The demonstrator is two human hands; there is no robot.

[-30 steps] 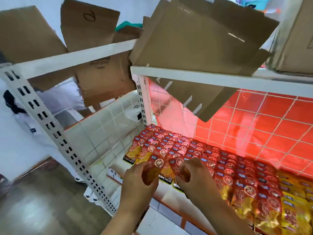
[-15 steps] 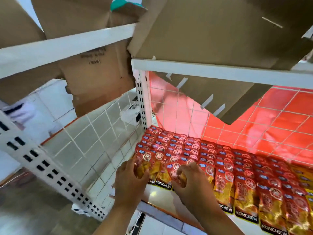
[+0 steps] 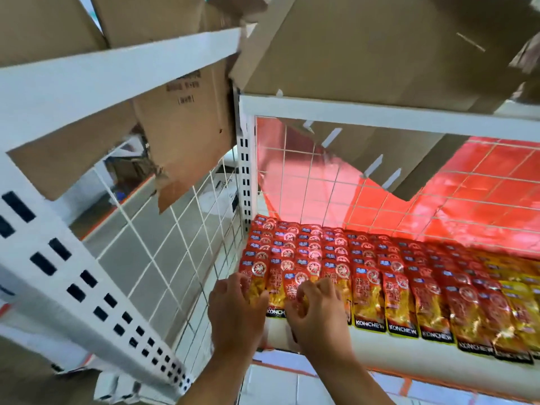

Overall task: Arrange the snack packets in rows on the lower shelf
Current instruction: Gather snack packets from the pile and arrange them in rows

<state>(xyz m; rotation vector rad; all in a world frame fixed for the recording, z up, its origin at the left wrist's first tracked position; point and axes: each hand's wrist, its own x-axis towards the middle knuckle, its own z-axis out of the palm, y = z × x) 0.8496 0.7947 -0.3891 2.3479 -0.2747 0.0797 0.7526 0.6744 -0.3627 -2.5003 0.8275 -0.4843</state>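
Red and yellow snack packets marked KONCHEW lie in overlapping rows across the white lower shelf. Both my hands are at the shelf's front left corner. My left hand has its curled fingers on the leftmost front packet. My right hand pinches the top edge of the front packet next to it, with the fingers bent over it. The lower parts of these two packets are hidden behind my hands.
Flattened cardboard boxes hang over the white upper shelf just above my hands. A wire grid closes the shelf's left side and a red backed grid closes its rear. A perforated white upright stands at the left.
My view has moved closer to the shelf. Both hands have pushed forward with the left front packets, which now lie lined up with the front row.
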